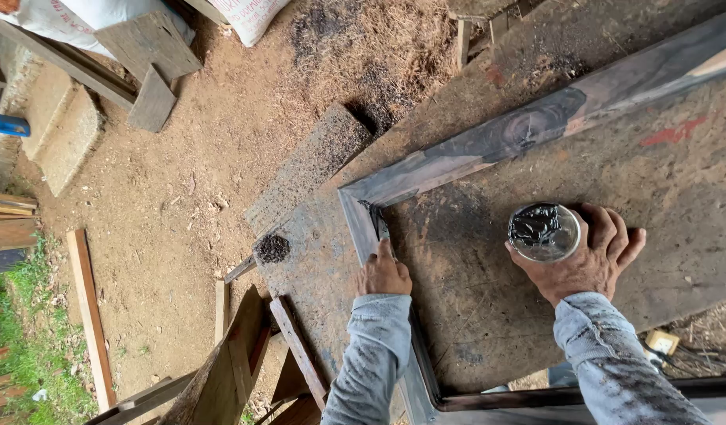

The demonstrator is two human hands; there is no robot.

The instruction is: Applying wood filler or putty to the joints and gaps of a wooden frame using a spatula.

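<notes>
Dark, wet-looking paste at fingertip of left hand [383, 273], pressed against inner face of wooden frame [489, 145] near its corner. Fingers curled in, one extended onto the wood; nothing gripped, only touching. Grey stained sleeve [363, 358] behind it, lying along the frame's left rail.

Right hand [587, 260] closed around small clear round container [544, 232], held upright, mouth up, black paste inside. Fingers wrapped round its far side, thumb on the near side. Positioned within the frame's span, above the workbench board [473, 315], well apart from left hand.

Frame lying flat on the board: one rail running toward the top right edge, another down toward the bottom edge, joined in a mitred corner just beyond the left fingertip. Dark smear visible at that joint. Red mark [674, 132] on board near right edge.

Beyond the board's left edge: bare dirt ground [190, 181], loose planks [87, 315], sawdust pile [379, 47], white sacks [245, 14], blue object [7, 124] at far left.
</notes>
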